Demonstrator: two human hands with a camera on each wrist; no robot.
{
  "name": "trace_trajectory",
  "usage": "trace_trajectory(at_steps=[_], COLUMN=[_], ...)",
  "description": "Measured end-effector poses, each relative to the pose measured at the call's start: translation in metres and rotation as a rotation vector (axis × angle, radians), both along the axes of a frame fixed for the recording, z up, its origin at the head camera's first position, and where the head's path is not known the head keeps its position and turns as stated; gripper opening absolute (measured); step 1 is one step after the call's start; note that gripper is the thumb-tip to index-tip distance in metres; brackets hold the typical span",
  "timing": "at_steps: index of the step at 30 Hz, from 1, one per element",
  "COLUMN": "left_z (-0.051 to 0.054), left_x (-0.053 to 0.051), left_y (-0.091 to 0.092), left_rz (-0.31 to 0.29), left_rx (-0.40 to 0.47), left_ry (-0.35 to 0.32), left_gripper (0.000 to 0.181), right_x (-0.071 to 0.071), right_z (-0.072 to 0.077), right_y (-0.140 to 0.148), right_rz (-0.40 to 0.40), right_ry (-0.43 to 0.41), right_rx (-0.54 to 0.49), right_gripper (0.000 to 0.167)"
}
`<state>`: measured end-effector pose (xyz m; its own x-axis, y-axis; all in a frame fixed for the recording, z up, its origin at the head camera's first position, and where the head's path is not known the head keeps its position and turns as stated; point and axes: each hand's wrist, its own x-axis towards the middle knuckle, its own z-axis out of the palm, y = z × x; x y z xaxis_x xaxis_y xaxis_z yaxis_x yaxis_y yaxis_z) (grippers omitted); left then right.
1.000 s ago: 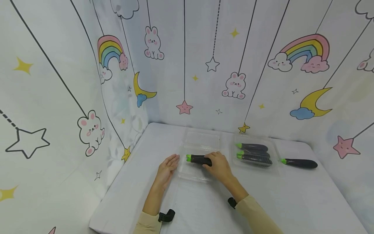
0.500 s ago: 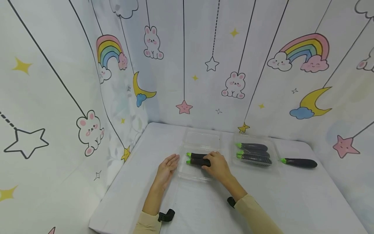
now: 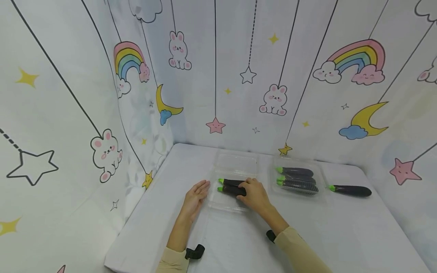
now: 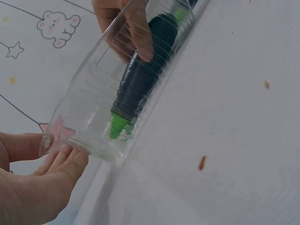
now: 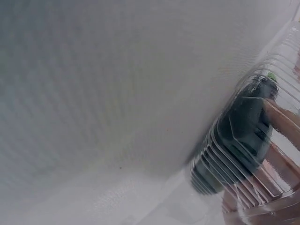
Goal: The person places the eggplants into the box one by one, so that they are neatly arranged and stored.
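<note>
Five eggplants (image 3: pixel 233 191) are boxed, one gripped by the right hand (image 3: pixel 256 194), the left hand (image 3: pixel 194 200) held straight-fingered at the left box (image 3: pixel 227 207); a loose eggplant (image 3: pixel 353 191) is left near the bench's (image 3: pixel 362 235) right edge.

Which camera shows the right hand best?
The head view: it shows the right hand from wrist to fingers. Left wrist cuts it off at the top; right wrist shows parts through the clear box.

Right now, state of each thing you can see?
Left clear clamshell: open, lid folded back.
Its two eggplants: inside, side by side.
Right hand: gripping the nearer eggplant.
Left hand: fingers straight, at left clamshell's end.
Right clear container: three eggplants visible inside; lid unclear.
Loose eggplant: lying on table.
</note>
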<state>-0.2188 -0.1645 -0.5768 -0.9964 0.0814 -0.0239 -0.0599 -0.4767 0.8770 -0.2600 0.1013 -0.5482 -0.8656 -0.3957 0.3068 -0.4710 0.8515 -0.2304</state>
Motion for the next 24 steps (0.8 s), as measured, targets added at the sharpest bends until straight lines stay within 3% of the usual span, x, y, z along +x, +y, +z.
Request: trace_trajectory(at_steps=[12,24], left_z=[0.0,-0.001], left_x=[0.001,0.002], left_y=[0.001,-0.001], left_rz=[-0.003,-0.006], left_rx=[-0.004,0.001], left_ry=[0.006,0.017], left_gripper=[0.056,0.056], right_x=[0.004,0.008], right_z=[0.008,0.03], right_y=[0.008,0.033], right_rz=[0.001,-0.012], right_ry=[-0.022,0.003], right_rx=[-0.044,-0.119], right_gripper=[0.042,0.038])
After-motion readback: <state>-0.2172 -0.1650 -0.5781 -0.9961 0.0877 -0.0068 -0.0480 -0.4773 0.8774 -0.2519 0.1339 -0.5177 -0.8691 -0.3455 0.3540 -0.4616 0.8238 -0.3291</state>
